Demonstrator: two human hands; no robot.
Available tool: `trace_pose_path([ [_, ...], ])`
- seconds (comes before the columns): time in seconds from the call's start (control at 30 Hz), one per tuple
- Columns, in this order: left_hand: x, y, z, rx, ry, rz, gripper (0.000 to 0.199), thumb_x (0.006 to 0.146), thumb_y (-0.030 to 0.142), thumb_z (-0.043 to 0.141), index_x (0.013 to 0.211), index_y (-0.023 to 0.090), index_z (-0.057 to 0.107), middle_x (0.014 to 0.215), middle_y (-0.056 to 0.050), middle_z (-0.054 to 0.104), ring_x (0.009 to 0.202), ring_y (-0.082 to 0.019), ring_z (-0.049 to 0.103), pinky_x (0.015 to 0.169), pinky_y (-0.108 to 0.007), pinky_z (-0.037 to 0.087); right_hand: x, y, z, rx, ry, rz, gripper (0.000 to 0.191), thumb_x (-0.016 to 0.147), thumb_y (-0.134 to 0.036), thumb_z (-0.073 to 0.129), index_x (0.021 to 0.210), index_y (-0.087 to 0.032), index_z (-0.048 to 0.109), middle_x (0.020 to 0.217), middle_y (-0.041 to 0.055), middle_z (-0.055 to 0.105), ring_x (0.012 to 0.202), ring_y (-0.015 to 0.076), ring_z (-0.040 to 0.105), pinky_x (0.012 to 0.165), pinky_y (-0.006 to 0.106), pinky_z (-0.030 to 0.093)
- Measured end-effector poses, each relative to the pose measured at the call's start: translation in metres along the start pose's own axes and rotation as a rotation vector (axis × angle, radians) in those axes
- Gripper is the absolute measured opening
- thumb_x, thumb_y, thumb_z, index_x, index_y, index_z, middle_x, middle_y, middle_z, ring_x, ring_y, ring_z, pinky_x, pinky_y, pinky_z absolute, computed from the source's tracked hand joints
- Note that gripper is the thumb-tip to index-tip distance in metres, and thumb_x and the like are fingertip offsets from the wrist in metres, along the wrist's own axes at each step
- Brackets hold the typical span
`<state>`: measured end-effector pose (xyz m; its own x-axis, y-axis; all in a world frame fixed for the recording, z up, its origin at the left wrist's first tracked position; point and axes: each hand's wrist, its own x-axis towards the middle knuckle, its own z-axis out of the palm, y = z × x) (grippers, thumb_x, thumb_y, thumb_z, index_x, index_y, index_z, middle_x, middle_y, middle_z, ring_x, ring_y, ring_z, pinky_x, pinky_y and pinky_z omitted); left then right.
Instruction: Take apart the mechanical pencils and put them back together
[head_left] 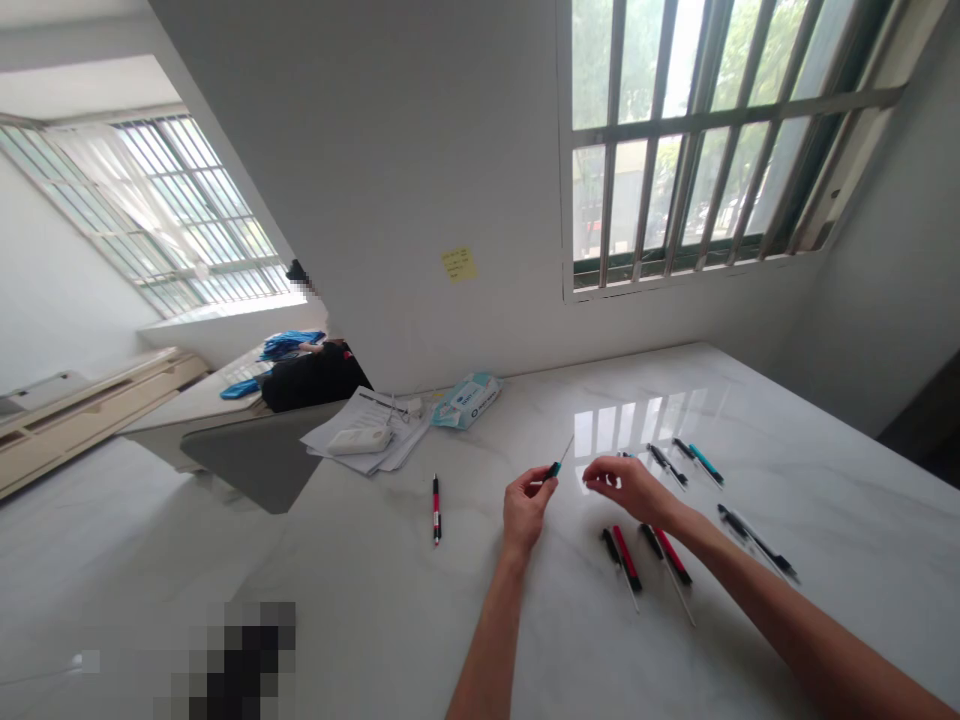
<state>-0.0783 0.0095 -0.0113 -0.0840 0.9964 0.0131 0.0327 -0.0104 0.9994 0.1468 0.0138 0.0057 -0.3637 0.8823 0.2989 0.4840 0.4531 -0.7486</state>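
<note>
Pinched in my left hand (527,508) is a black and teal pen part (553,469), tilted up, with a thin refill (568,447) sticking out of its top. My right hand (626,487) hovers just to the right, its fingers curled and thumb close to the fingertips; whether a small piece sits between them I cannot make out. Below it lie red and black pen parts (627,558) with white refills. Beyond the right wrist are grey and black pen parts (666,464) and a teal barrel (706,463). Part of another piece hides behind my right hand.
A red and black pen (436,510) lies left of my hands. Further back are papers (367,425), a white device (360,440) and a wipes packet (467,401). More dark pen parts (757,541) rest near my right forearm. Behind the marble table (390,600) stands a wall; a person sits at another table.
</note>
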Motion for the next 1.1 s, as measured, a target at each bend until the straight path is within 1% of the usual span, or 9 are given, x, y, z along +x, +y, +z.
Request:
trace_pose_path([
  [0.07, 0.000, -0.002, 0.001, 0.083, -0.027, 0.023, 0.035, 0.076, 0.040, 0.081, 0.102, 0.017, 0.083, 0.076, -0.005, 0.076, 0.064, -0.015, 0.060, 0.061, -0.026, 0.044, 0.003, 0.019, -0.011, 0.114, 0.148, 0.068, 0.023, 0.096, -0.040, 0.064, 0.100, -0.021, 0.078, 0.093, 0.0046, 0.078, 0.080, 0.0191, 0.068, 0.076, 0.031, 0.053],
  [0.13, 0.000, -0.003, 0.003, 0.137, -0.064, 0.061, 0.031, 0.078, 0.039, 0.079, 0.100, 0.018, 0.083, 0.079, -0.005, 0.076, 0.063, -0.014, 0.059, 0.060, -0.026, 0.043, 0.004, 0.033, -0.017, 0.204, 0.220, 0.118, 0.029, 0.096, -0.045, 0.063, 0.102, -0.021, 0.079, 0.096, 0.0060, 0.078, 0.082, 0.0198, 0.069, 0.076, 0.032, 0.054],
  [0.2, 0.001, -0.002, 0.006, 0.159, -0.099, 0.093, 0.028, 0.079, 0.038, 0.078, 0.099, 0.019, 0.084, 0.086, -0.006, 0.078, 0.067, -0.015, 0.061, 0.063, -0.026, 0.045, 0.004, 0.041, -0.019, 0.270, 0.225, 0.135, 0.030, 0.095, -0.046, 0.064, 0.102, -0.021, 0.079, 0.098, 0.0063, 0.078, 0.083, 0.0198, 0.070, 0.076, 0.032, 0.055],
  [0.3, 0.002, 0.001, 0.008, 0.181, -0.134, 0.100, 0.027, 0.080, 0.038, 0.077, 0.100, 0.021, 0.084, 0.096, -0.007, 0.079, 0.075, -0.017, 0.065, 0.070, -0.027, 0.049, 0.003, 0.042, -0.021, 0.396, 0.228, 0.133, 0.029, 0.091, -0.044, 0.069, 0.106, -0.021, 0.078, 0.098, 0.0060, 0.078, 0.088, 0.0195, 0.072, 0.081, 0.033, 0.057],
  [0.37, 0.003, 0.003, 0.009, 0.205, -0.143, 0.095, 0.026, 0.080, 0.038, 0.077, 0.100, 0.022, 0.084, 0.097, -0.007, 0.079, 0.082, -0.019, 0.068, 0.076, -0.028, 0.051, 0.004, 0.040, -0.023, 0.476, 0.261, 0.135, 0.030, 0.089, -0.041, 0.072, 0.109, -0.020, 0.076, 0.096, 0.0056, 0.077, 0.089, 0.0190, 0.072, 0.083, 0.033, 0.059],
  [0.47, 0.003, 0.006, 0.010, 0.234, -0.153, 0.098, 0.025, 0.081, 0.037, 0.076, 0.100, 0.022, 0.084, 0.098, -0.007, 0.079, 0.089, -0.021, 0.070, 0.083, -0.030, 0.054, 0.005, 0.038, -0.027, 0.515, 0.296, 0.129, 0.029, 0.087, -0.037, 0.073, 0.110, -0.020, 0.074, 0.096, 0.0056, 0.076, 0.091, 0.0183, 0.072, 0.084, 0.032, 0.060],
  [0.83, 0.002, 0.007, 0.011, 0.233, -0.178, 0.105, 0.022, 0.082, 0.034, 0.076, 0.098, 0.023, 0.084, 0.101, -0.007, 0.079, 0.092, -0.021, 0.071, 0.087, -0.029, 0.053, 0.002, 0.032, -0.028, 0.496, 0.223, 0.121, 0.030, 0.086, -0.033, 0.071, 0.113, -0.020, 0.073, 0.099, 0.0062, 0.078, 0.094, 0.0195, 0.074, 0.086, 0.035, 0.062],
  [0.97, 0.001, 0.007, 0.012, 0.245, -0.188, 0.107, 0.021, 0.083, 0.032, 0.075, 0.099, 0.023, 0.083, 0.102, -0.007, 0.079, 0.093, -0.021, 0.071, 0.086, -0.029, 0.053, 0.001, 0.027, -0.026, 0.511, 0.167, 0.129, 0.029, 0.087, -0.030, 0.072, 0.114, -0.020, 0.073, 0.098, 0.0054, 0.078, 0.091, 0.0188, 0.074, 0.085, 0.034, 0.061],
  [1.1, 0.000, 0.009, 0.012, 0.282, -0.204, 0.135, 0.020, 0.084, 0.032, 0.074, 0.099, 0.023, 0.083, 0.102, -0.008, 0.078, 0.094, -0.022, 0.071, 0.085, -0.029, 0.052, 0.000, 0.019, -0.023, 0.483, 0.095, 0.096, 0.027, 0.088, -0.028, 0.071, 0.114, -0.021, 0.072, 0.095, 0.0042, 0.078, 0.089, 0.0183, 0.073, 0.082, 0.033, 0.058],
])
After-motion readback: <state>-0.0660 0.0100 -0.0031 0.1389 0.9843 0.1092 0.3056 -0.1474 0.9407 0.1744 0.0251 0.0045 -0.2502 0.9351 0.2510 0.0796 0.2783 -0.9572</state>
